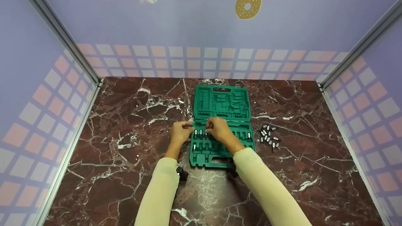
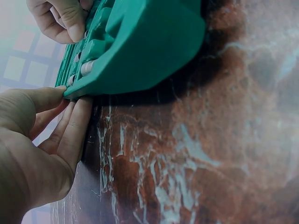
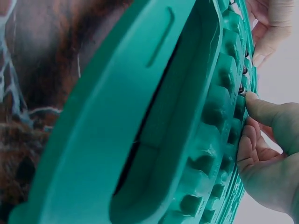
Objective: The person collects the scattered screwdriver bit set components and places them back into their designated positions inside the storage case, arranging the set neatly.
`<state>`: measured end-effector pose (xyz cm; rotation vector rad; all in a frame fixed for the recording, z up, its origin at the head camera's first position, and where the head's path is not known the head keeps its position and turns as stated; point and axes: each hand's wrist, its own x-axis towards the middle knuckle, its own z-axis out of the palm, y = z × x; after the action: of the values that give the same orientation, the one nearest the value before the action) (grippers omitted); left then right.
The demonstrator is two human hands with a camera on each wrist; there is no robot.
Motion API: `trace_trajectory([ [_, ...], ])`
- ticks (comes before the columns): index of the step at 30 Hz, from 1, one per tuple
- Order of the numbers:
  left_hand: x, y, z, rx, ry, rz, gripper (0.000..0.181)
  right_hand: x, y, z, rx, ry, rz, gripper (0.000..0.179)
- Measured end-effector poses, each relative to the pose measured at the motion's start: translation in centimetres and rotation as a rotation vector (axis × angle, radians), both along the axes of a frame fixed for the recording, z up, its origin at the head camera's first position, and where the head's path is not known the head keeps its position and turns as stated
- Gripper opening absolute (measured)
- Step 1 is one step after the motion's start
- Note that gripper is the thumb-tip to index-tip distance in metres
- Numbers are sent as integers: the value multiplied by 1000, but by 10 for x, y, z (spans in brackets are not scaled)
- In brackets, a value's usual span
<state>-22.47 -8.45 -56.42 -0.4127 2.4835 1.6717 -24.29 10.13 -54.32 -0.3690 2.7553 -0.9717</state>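
Observation:
A green tool case [image 1: 221, 159] lies opened flat, its lid [image 1: 205, 105] toward the back wall. At its left edge, my left hand [image 1: 180, 135] pinches the rim between thumb and fingers; the left wrist view shows the thumb on top and fingers [image 2: 77, 123] against the side. My right hand [image 1: 220, 128] is over the upper row of slots, its thumb and fingers pinching a small silver-and-black socket bit [image 1: 206, 134], partly hidden. To its left, socket bits [image 1: 195, 134] sit in slots, with another [image 1: 194, 147] in the lower row and one [image 1: 249, 135] at far right.
Several loose socket bits [image 1: 267, 135] lie in a pile on the marbled brown table [image 1: 132, 188], right of the case. Tiled-pattern panels [image 1: 176, 59] enclose the back and both sides. The case's handle opening [image 3: 159, 116] faces the person.

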Motion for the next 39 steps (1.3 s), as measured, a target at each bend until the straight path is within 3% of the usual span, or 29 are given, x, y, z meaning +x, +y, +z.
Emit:
trace_trajectory([
  [6,1,1,0,-14,13,3,20,4,6,-1,-28,19,45,11],
  [21,2,1,-1,-12,34,4,20,12,19,3,-76,27,64,17],
  [39,2,1,-1,3,40,2,20,31,66,14,-310,28,13,27],
])
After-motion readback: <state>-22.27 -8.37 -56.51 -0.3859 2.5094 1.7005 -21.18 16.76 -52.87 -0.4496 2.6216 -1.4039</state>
